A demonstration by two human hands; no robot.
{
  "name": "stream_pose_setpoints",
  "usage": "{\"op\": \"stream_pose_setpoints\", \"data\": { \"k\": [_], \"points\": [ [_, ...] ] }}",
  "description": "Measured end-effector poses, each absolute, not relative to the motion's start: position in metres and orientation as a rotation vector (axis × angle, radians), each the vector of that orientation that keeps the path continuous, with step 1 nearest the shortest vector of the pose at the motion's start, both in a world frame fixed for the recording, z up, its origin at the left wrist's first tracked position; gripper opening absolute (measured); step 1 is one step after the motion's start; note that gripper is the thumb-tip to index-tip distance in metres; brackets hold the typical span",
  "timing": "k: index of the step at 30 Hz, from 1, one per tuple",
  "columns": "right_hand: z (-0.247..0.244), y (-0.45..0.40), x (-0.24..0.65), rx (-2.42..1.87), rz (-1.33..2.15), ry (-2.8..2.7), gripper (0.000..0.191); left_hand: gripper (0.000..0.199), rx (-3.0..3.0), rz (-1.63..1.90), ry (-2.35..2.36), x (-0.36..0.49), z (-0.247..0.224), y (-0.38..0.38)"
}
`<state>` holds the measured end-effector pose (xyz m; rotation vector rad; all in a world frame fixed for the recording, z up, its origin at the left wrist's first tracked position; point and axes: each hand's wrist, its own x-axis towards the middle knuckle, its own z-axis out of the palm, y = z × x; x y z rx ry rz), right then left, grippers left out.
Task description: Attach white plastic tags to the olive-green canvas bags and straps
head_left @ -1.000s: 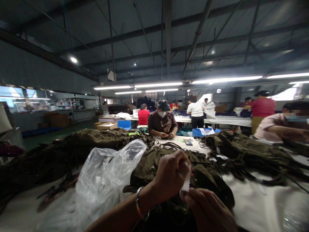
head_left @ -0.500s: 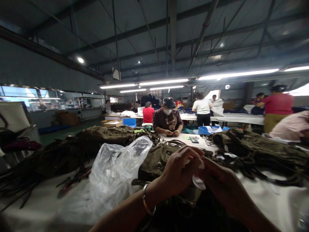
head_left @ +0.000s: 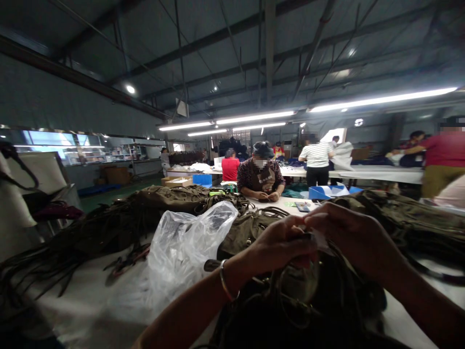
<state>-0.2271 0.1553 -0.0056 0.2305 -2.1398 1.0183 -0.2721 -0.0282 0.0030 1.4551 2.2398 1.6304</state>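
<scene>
My left hand (head_left: 278, 245), with a silver bracelet at the wrist, is closed in a pinch above a dark olive bag (head_left: 327, 300). Its fingertips meet those of my right hand (head_left: 345, 232), which is also bent closed. A small pale, translucent piece (head_left: 320, 240) shows between the hands, at the right fingers. What the left fingers hold is too dark to make out. Thin straps or cords loop below the hands on the bag. Left of my left forearm lies a crumpled clear plastic bag (head_left: 185, 247).
More olive bags (head_left: 170, 196) with straps lie at the left, and others (head_left: 410, 213) at the right. Across the white table (head_left: 90, 295) a person in an apron (head_left: 263, 179) sits, hands together. Blue bins (head_left: 327, 191) stand behind.
The view has turned left, so the scene sits further right. My hands have shifted slightly, and the white piece that hung below them now shows less, beside the right fingers.
</scene>
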Motion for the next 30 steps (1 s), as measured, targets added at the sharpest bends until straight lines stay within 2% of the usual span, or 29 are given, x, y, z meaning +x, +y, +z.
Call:
{"op": "stream_pose_setpoints", "data": {
  "k": [4,7,12,15,20,25,27,30],
  "points": [
    [0.011,0.152,-0.226,0.281,0.930,-2.067,0.029,0.032,1.406,1.774,2.074,-0.266,0.015,-0.027],
    [0.016,0.150,-0.224,0.279,0.874,-2.051,0.029,0.033,1.352,1.831,2.016,-0.268,0.008,-0.020],
    [0.018,0.143,-0.227,0.302,0.834,-2.074,0.023,0.042,1.412,1.681,2.145,-0.279,-0.005,-0.009],
    [0.019,0.136,-0.232,0.280,0.766,-2.038,0.021,0.041,1.385,1.600,2.136,-0.288,-0.011,-0.008],
    [0.017,0.135,-0.254,0.272,0.902,-1.890,0.026,0.040,1.332,1.568,2.091,-0.299,-0.014,-0.007],
    [-0.002,0.162,-0.269,0.366,1.208,-1.844,0.029,0.026,1.305,1.672,1.996,-0.308,-0.009,-0.007],
    [-0.020,0.176,-0.264,0.423,1.293,-1.940,0.037,0.025,1.300,1.773,1.917,-0.310,-0.002,-0.009],
    [-0.057,0.191,-0.246,0.442,1.373,-2.190,0.061,0.021,1.339,1.949,1.768,-0.307,0.018,-0.013]
  ]
}}
